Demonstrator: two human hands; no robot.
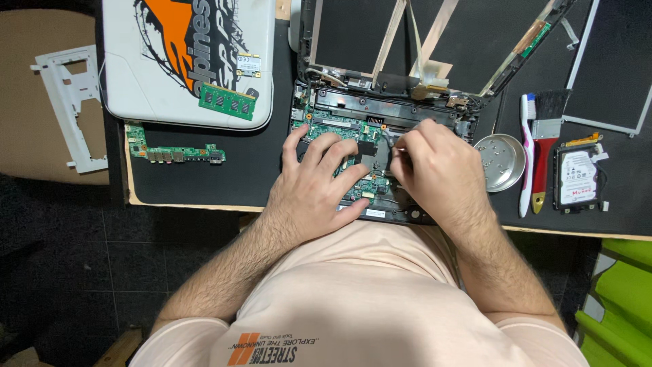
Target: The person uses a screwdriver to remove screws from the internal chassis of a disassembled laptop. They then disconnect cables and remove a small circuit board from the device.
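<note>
An opened laptop base with a green motherboard (336, 126) lies on a black mat at the table's front edge. My left hand (319, 180) rests flat on the board, fingers spread, holding nothing. My right hand (435, 166) sits beside it with the fingers pinched together over the board near a dark chip (367, 147). What the fingertips pinch is too small to tell. The laptop's stripped screen frame (421, 41) stands open behind the base.
A white laptop lid (156, 81) with a green memory stick (227, 102) on it lies at the back left. A narrow green board (173, 153) lies below it. A round metal dish (499, 163), toothbrush (526, 156), red-handled brush (543, 149) and hard drive (577, 178) sit right. A white bracket (71, 102) lies far left.
</note>
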